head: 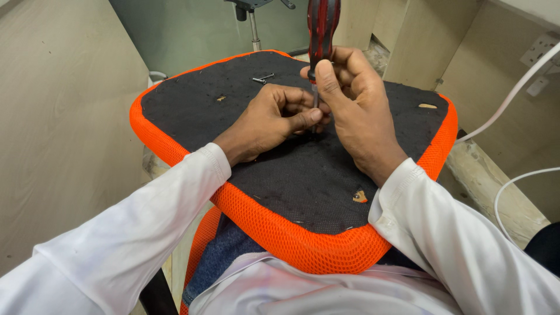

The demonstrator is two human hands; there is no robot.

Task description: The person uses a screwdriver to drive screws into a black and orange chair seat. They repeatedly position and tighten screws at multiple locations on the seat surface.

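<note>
White sleeves (116, 245) fill the bottom of the frame, running up from the wearer's lap to an upturned chair seat (291, 192) that rests across the knees, its underside a black fabric panel rimmed in bright orange mesh. At far left, a pale laminate panel (52, 116) stands beside the seat. On the black fabric, the left hand (271, 119) lies knuckles up, fingers curled inward, thumb and forefinger pinched together around the lower end of a thin metal shaft; what sits at the tip is hidden by the fingers. Just behind this hand, toward the far edge of the seat, two small metal screws (263, 77) lie loose on the fabric. Right of centre, a screwdriver (322, 29) with a dark red and black handle stands nearly upright, its top cut off by the frame. The right hand (356, 105) is wrapped around the base of that handle, fingers closed, thumb pressed along the front, touching the left hand. Further right, small holes in the fabric expose pale wood (427, 106). At far right, white cables (513, 93) cross in front of a wall with a socket plate (539, 49).
</note>
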